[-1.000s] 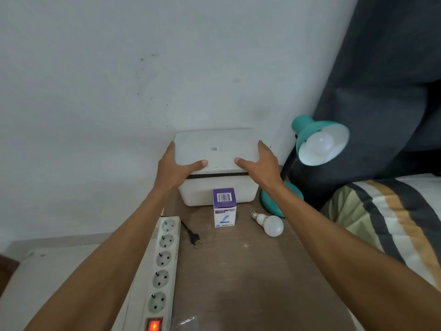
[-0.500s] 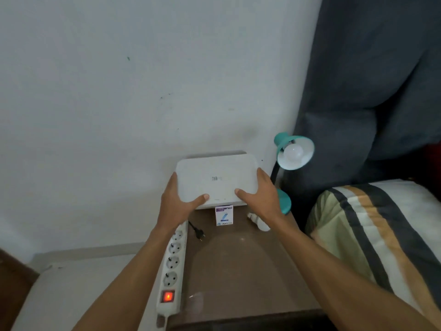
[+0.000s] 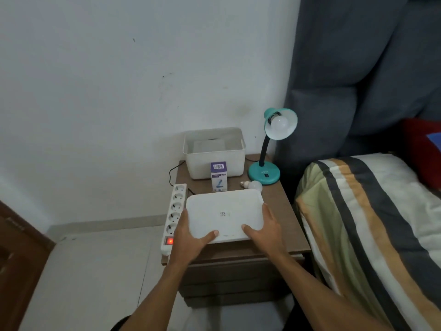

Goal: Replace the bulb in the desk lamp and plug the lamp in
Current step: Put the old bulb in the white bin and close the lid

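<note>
A teal desk lamp [image 3: 264, 173] stands at the back right of the brown nightstand [image 3: 281, 211], with a white bulb [image 3: 279, 122] in its shade. A loose white bulb [image 3: 254, 186] lies in front of the lamp base. A purple and white bulb box [image 3: 219, 179] stands upright before an open white storage bin [image 3: 214, 161]. My left hand [image 3: 191, 237] and my right hand [image 3: 265, 228] hold the bin's white lid [image 3: 224, 215] flat over the nightstand's front. A white power strip [image 3: 175, 213] with a lit red switch lies along the left edge. The lamp's plug is hidden.
A black cord [image 3: 173, 174] loops off the nightstand's back left. A bed with a striped blanket [image 3: 372, 225] is to the right, a dark grey curtain [image 3: 358, 68] behind it. A white wall is at the back; a brown door edge [image 3: 14, 247] is far left.
Both hands lifted the lid off the bin and brought it toward me, over the nightstand's front. The bin now stands open. The camera has pulled back and tilted down.
</note>
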Tool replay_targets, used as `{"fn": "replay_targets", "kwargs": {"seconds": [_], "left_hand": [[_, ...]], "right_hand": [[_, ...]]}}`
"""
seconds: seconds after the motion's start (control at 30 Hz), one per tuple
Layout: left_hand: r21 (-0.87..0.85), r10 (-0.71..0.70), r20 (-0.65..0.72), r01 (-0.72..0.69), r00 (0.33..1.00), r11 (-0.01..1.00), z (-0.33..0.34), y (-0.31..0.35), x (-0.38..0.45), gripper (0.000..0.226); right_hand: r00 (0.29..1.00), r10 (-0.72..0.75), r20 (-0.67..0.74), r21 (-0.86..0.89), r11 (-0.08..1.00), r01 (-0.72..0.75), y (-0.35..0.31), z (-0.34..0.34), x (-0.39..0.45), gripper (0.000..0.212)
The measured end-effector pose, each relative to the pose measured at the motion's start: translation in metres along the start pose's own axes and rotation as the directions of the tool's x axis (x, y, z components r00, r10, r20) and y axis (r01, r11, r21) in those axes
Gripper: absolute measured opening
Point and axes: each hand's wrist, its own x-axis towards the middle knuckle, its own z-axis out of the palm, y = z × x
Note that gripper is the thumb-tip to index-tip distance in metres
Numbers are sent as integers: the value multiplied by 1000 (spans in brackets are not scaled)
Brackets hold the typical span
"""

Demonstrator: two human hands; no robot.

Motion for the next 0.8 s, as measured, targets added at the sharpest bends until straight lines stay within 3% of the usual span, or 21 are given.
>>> {"fn": "replay_targets", "kwargs": {"seconds": [0.23,0.37,0.5,0.67,0.8], "left_hand": [[76,-49,59,44,997,996,13,-14,-7,120],[101,-62,97,52,993,994,20,-22,-8,118],[228,-92,119,63,989,972,30,-30,-5,128],[408,-72,90,29,993,913,41,-26,-2,122],[406,-82,87,40,993,913,40,-24,0,121]], "right_hand": [[993,106,53,-96,990,-101,26,15,-2,103],[993,99,65,-183,979,-86,35,24,-4,101],[995,66,71,-294,955,-42,41,27,-4,101],[996,50,75,-372,928,-18,41,25,-1,101],[996,43,83,-404,915,-6,40,23,1,99]]}}
